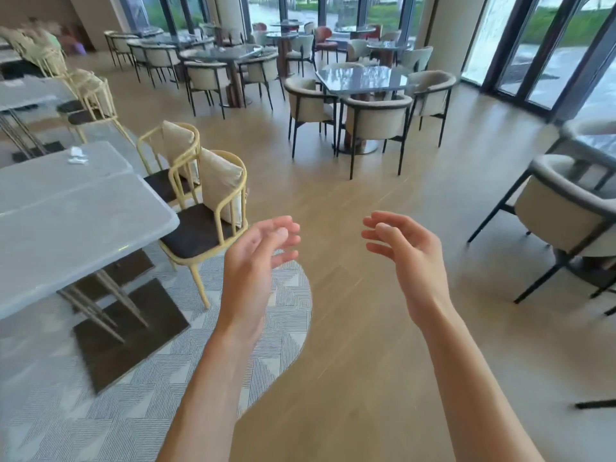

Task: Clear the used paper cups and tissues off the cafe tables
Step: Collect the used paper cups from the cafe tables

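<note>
white tissue (77, 155) — crumpled, long axis unclear

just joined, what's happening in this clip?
A person is walking through a cafe with both arms out in front. The left hand and right hand hold nothing; the fingers are loosely curled over bare floor. The only litter that shows is a small white crumpled bit, probably tissue, on the grey table to the left, at. It lies well away from both hands, so nothing is being picked up yet. Whether the dark tables further back hold any rubbish cannot be told.
</note>
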A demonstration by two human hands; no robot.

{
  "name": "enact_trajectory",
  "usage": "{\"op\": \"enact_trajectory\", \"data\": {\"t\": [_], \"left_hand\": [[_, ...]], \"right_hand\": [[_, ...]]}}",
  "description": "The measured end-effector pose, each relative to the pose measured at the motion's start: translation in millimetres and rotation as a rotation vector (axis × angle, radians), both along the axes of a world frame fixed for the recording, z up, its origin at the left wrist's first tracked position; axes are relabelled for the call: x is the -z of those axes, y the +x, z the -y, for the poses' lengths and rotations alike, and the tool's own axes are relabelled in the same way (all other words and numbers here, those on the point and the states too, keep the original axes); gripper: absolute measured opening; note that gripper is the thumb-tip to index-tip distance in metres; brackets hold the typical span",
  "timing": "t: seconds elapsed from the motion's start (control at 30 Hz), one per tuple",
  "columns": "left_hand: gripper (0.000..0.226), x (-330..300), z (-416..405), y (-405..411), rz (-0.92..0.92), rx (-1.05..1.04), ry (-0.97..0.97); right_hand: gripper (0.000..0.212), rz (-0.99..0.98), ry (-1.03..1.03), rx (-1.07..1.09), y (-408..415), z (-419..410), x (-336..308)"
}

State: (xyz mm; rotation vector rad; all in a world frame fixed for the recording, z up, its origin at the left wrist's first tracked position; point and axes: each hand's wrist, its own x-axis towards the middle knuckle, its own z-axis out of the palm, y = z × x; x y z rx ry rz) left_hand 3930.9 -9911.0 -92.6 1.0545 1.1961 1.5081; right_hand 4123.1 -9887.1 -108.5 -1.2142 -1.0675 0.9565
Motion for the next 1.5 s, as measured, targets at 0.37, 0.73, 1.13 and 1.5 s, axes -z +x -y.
{"op": "enact_trajectory", "data": {"t": [0.37, 0.73, 1.13, 1.5], "left_hand": [[0.020, 30, -254, -7, 0.077, 0.025, 0.001], [0.021, 11, -573, -22, 0.047, 0.199, 0.076], [0.027, 42, -841, 0, -0.004, 0.176, 0.079], [0.035, -23, -1150, -13, 0.022, -0.022, 0.185]], "right_hand": [[0.029, 0.110, -0.013, -0.022, -8, -238, 26], [0.034, 0.178, -0.010, 0.079, -27, -530, 2], [0.033, 0.103, -0.006, 0.075, -7, -808, 33], [0.034, 0.079, 0.073, -0.114, -11, -1152, -34]]}}
